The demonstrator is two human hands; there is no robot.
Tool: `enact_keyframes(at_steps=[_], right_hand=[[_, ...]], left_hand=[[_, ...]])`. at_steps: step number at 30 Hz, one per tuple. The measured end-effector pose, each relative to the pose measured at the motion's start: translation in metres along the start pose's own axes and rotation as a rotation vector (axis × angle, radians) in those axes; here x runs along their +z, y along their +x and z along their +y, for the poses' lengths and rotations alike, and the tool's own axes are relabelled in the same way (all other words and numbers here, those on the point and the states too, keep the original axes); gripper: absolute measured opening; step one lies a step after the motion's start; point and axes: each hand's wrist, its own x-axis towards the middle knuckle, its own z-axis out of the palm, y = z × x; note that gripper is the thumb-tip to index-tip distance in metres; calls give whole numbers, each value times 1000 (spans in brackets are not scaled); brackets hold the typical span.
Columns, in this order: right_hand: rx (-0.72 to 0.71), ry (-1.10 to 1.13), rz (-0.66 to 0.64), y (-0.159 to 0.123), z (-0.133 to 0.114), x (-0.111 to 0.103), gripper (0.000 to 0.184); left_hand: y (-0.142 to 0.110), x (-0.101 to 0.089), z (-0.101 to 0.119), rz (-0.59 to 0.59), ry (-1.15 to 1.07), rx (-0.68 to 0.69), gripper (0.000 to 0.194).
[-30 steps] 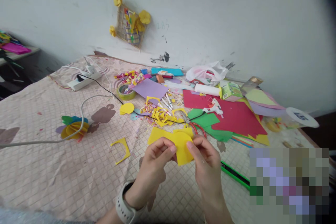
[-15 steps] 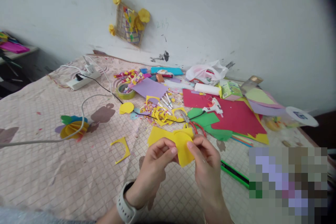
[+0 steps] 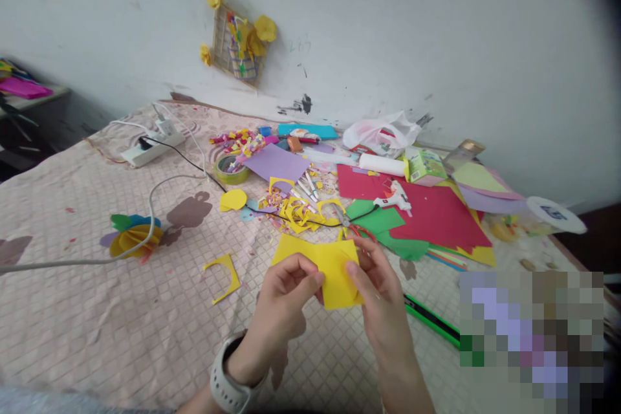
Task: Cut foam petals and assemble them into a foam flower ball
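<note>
Between my two hands is a piece of yellow paper, upright and facing me. My left hand pinches its left edge between thumb and fingers. On its right side my right hand grips it, the thumb pressed on the front. More yellow paper extends behind my left fingers; whether it is the same sheet I cannot tell. Red-handled scissors lie just beyond, partly hidden by the paper and my right hand. A cut yellow offcut with a round gap lies to the left.
Yellow scraps and yellow circles lie mid-table. A glue gun rests on red paper. A green cutter is at right. A grey cable crosses a paper flower, near a power strip.
The yellow paper, curled over at its top before, is now spread flatter between my hands. My right fingers have shifted slightly up and left along it.
</note>
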Motion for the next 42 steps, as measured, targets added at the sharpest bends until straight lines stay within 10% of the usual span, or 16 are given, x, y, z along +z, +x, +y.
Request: enact_keyframes(at_steps=[20, 42], right_hand=[[224, 33, -235, -8, 0, -1, 27], [272, 112, -254, -4, -4, 2, 26]], left_hand=[[11, -10, -4, -309, -249, -138, 31], [20, -16, -12, -314, -304, -222, 31]])
